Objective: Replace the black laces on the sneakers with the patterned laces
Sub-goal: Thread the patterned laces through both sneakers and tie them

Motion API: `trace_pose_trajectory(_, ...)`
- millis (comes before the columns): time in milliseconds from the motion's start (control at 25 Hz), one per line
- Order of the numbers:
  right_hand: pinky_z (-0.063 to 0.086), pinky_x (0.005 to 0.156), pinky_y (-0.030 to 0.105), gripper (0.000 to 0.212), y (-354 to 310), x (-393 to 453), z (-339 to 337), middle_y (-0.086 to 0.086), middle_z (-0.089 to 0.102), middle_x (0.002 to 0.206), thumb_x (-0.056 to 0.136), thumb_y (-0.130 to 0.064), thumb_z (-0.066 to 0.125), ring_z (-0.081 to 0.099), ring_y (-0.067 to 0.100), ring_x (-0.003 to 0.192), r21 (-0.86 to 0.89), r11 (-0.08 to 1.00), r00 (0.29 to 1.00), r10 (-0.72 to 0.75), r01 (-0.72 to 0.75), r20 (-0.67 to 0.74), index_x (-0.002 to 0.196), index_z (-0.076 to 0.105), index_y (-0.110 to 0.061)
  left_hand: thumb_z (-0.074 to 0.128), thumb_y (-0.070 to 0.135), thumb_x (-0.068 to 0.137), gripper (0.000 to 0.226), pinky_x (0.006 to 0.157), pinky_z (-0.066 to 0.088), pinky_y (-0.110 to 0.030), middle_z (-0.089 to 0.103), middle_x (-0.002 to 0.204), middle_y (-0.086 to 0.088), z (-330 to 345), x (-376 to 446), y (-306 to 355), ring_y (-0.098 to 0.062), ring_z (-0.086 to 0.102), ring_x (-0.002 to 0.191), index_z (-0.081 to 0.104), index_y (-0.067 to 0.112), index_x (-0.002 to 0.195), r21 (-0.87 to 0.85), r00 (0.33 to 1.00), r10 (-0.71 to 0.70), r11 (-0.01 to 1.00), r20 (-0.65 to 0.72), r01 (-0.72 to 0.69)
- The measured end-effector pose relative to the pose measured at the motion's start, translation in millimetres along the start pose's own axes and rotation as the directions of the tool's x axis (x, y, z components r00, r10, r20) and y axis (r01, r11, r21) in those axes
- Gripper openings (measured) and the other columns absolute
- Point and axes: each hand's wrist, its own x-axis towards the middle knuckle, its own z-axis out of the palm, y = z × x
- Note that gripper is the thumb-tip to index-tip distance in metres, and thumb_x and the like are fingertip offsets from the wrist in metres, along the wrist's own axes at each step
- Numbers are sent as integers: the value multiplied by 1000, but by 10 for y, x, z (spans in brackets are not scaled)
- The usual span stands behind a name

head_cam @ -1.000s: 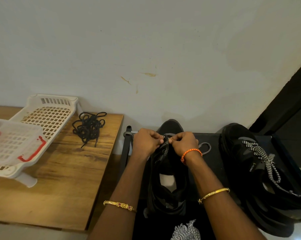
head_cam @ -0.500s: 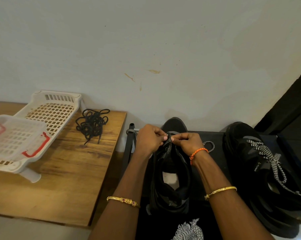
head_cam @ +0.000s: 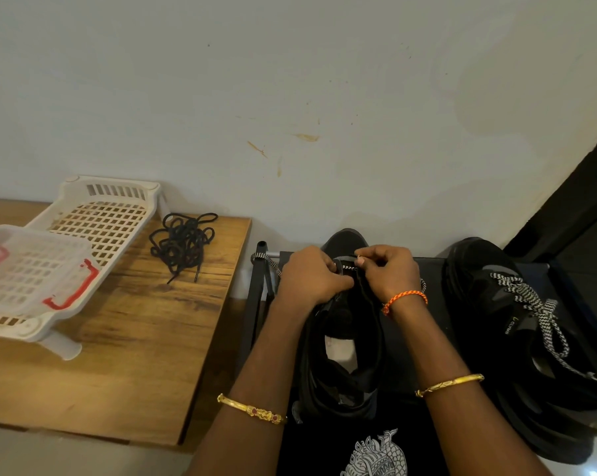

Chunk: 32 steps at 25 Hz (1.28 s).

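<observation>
Both hands work at the toe end of a black sneaker (head_cam: 345,365) standing at 6 o'clock on a dark stand (head_cam: 427,304). The left hand (head_cam: 311,280) curls around the shoe's upper, gripping it, while the right hand (head_cam: 388,269) pinches the patterned lace (head_cam: 350,267) at the eyelets; a loose end trails out at 9 o'clock from the hands. At 3 o'clock sits the second sneaker (head_cam: 517,331), fully threaded with a black-and-white lace (head_cam: 530,304). The black laces (head_cam: 182,242) lie in a tangle on the wooden table (head_cam: 135,338) at 10 o'clock, just beside a white plastic rack (head_cam: 118,201).
</observation>
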Motion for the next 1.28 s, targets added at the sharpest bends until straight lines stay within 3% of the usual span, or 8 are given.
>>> trace_pose_trajectory(80, 49, 79, 22, 9, -11, -12, -15, 1, 67, 77, 82, -8, 70, 61, 11, 76, -3, 1000, 1000, -7, 7, 2, 90, 74, -10, 68, 26, 80, 21, 52, 37, -24, 60, 61, -6, -31, -15, 20, -15, 51, 58, 74, 6, 75, 26, 1000, 6, 1000, -25, -5)
trace_pose_trajectory(200, 49, 75, 23, 4, -25, -35, -39, 1, 67, 75, 81, -13, 70, 61, 11, 74, -85, 995, 999, -46, 47, 13, 83, 74, -12, 65, 24, 85, 22, 55, 38, -23, 54, 55, -2, -110, 5, -11, -13, 46, 54, 75, 6, 80, -100, 999, -38, 994, -10, 37)
trace_pose_trajectory(400, 53, 86, 38, 22, 17, -8, 160, 15, 62, 102, 82, -17, 63, 58, 33, 100, -237, 971, 999, 29, -22, 29, 60, 65, -23, 59, 17, 91, 15, 49, 39, -22, 54, 57, -2, -129, -17, -35, -8, 40, 43, 73, 14, 88, -298, 991, -124, 945, 54, 135)
trace_pose_trajectory(560, 46, 92, 37, 17, 32, -3, 191, 11, 52, 117, 87, -19, 60, 42, 31, 115, -294, 955, 997, 61, -46, 41, 77, 72, -14, 56, 14, 94, 16, 51, 40, -22, 51, 48, 4, -157, -8, -49, -10, 42, 50, 71, 11, 98, -388, 978, -167, 899, 127, 204)
trace_pose_trajectory(720, 42, 91, 31, 17, 37, -13, 195, 11, 53, 122, 88, -20, 60, 39, 31, 120, -227, 971, 994, 90, -74, 64, 82, 73, -12, 54, 12, 95, 19, 46, 43, -17, 49, 35, 12, -165, 10, -77, -3, 47, 38, 69, 6, 105, -434, 968, -176, 869, 180, 239)
trace_pose_trajectory(880, 37, 92, 31, 15, 47, -14, 218, 11, 53, 124, 86, -21, 61, 36, 31, 122, -204, 974, 991, 113, -98, 65, 82, 74, -14, 55, 13, 94, 18, 47, 44, -16, 53, 47, 8, -181, 34, -109, 0, 50, 41, 69, 8, 105, -423, 969, -152, 878, 195, 223)
trace_pose_trajectory(1080, 32, 97, 28, 12, 29, -32, 215, 9, 52, 126, 85, -26, 67, 36, 29, 126, -153, 974, 981, 180, -166, 76, 74, 68, -22, 52, 14, 98, 17, 50, 52, -15, 61, 79, -2, -134, 51, -137, -11, 57, 66, 66, 7, 105, -490, 968, -150, 841, 200, 231)
trace_pose_trajectory(1280, 25, 112, 41, 11, -48, -108, 159, 2, 15, 153, 88, -22, 64, 20, 30, 137, -233, 964, 980, 159, -128, 117, 77, 65, -20, 62, 8, 91, 13, 48, 52, -14, 62, 75, -5, -69, 51, -157, -13, 56, 63, 68, 3, 102, -483, 984, -153, 857, 93, 179)
